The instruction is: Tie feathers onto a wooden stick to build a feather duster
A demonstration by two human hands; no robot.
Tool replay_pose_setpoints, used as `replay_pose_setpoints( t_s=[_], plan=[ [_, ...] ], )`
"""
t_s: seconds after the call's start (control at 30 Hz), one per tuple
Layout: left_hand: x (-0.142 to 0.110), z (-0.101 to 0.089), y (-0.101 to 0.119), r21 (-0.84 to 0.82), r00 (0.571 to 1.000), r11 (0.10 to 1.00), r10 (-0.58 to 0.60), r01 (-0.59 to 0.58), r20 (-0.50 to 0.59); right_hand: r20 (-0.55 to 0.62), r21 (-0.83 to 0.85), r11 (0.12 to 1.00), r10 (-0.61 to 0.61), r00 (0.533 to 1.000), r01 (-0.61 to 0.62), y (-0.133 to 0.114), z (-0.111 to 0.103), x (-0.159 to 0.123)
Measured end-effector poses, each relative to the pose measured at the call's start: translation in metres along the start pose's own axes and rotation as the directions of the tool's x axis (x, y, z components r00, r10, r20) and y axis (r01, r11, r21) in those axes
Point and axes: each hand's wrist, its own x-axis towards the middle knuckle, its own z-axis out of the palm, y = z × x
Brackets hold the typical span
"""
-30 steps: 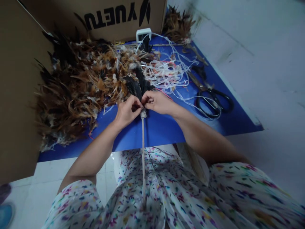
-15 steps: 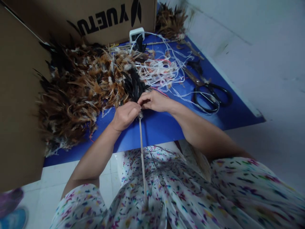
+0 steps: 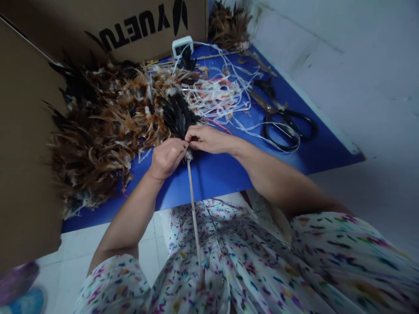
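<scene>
Both hands meet at the base of a bunch of black feathers (image 3: 178, 114) on the upper end of a thin stick (image 3: 193, 209). My left hand (image 3: 167, 157) is closed around the feather base where it joins the stick. My right hand (image 3: 207, 138) pinches at the same spot from the right, fingertips touching the left hand's; what lies between them is too small to make out. The stick runs down toward my body, its lower end against the floral clothing. A red strand (image 3: 218, 125) lies just beyond the right hand.
Brown feathers (image 3: 108, 117) are heaped on the blue table (image 3: 222, 172) at left. Tangled white plastic strips (image 3: 218, 98) lie beyond my hands. Black-handled scissors (image 3: 288, 126) rest at right. A cardboard box (image 3: 137, 26) stands behind, a wall (image 3: 360, 87) at right, more feathers (image 3: 229, 26) in the far corner.
The view has shifted slightly, so the table things appear a little further left. My hands stay together at the feather base, with only small finger movement.
</scene>
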Motion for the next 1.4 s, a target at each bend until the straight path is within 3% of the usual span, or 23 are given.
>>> replay_pose_setpoints(
  t_s=[0.23, 0.4, 0.67, 0.9, 1.13, 1.4],
  plan=[
    [0.001, 0.000, 0.000, 0.061, 0.995, 0.993, -0.098, 0.100, -0.028, -0.012, 0.034, 0.991, 0.129, 0.992, -0.129, -0.009, 0.001, -0.001],
    [0.000, 0.003, -0.001, 0.023, 0.968, 0.971, -0.234, 0.237, -0.091, -0.001, 0.204, 0.961, 0.189, 0.982, -0.185, -0.010, 0.002, -0.002],
    [0.004, 0.005, 0.014, -0.037, 0.939, 0.949, -0.315, 0.313, -0.135, 0.063, 0.467, 0.846, 0.257, 0.964, -0.255, -0.008, 0.006, -0.001],
    [0.004, 0.008, 0.016, -0.159, 0.865, 0.878, -0.475, 0.452, -0.162, 0.026, 0.474, 0.835, 0.303, 0.953, -0.279, -0.013, 0.009, 0.000],
    [0.011, 0.005, 0.021, -0.315, 0.800, 0.801, -0.575, 0.510, -0.168, -0.057, 0.524, 0.809, 0.345, 0.937, -0.266, -0.018, 0.011, 0.001],
    [0.011, 0.003, 0.020, -0.316, 0.805, 0.813, -0.560, 0.489, -0.194, -0.079, 0.649, 0.705, 0.437, 0.896, -0.286, -0.026, 0.014, 0.003]
  ],
)
